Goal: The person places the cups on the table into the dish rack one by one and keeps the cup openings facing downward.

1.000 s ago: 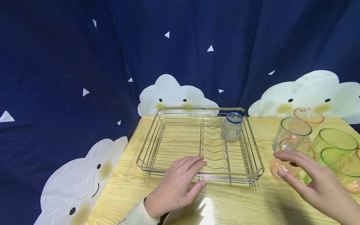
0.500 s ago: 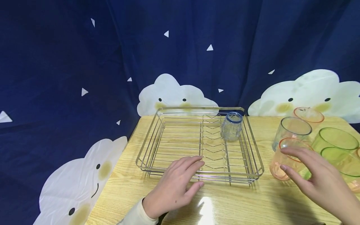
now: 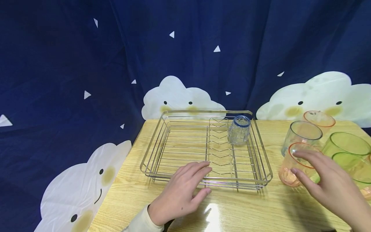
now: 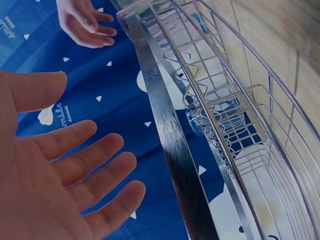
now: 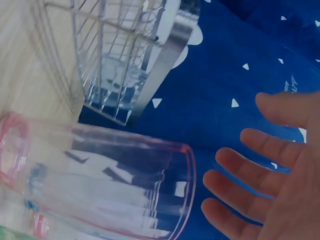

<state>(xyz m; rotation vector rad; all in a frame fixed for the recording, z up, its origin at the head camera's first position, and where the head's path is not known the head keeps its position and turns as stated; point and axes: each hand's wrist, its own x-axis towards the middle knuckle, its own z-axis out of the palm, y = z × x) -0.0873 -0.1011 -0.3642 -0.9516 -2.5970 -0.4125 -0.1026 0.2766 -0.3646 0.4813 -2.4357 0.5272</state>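
Observation:
My left hand (image 3: 182, 193) hovers at the front rim of a wire dish rack (image 3: 197, 111), fingers relaxed and holding nothing. In the left wrist view its fingers (image 4: 100, 160) are spread apart, beside the rack's metal rim. My right hand (image 3: 331, 183) is over the nearest orange-rimmed glass (image 3: 290, 175), thumb and fingers apart around nothing. From the right wrist view, a gap shows between those fingertips (image 5: 215, 207) and the rim of the pinkish clear glass (image 5: 125, 175). One blue-rimmed glass (image 3: 239, 133) stands in the rack's back right corner.
Right of the rack stand a grey-blue glass (image 3: 299, 138), another orange-rimmed glass (image 3: 318, 119) behind it, and green glasses (image 3: 345, 141), partly behind my right hand. A dark blue curtain (image 3: 188, 48) with clouds hangs behind the wooden table (image 3: 246, 209).
My right hand has shifted slightly right and up, uncovering more of the nearest orange-rimmed glass. The left hand has stayed almost where it was.

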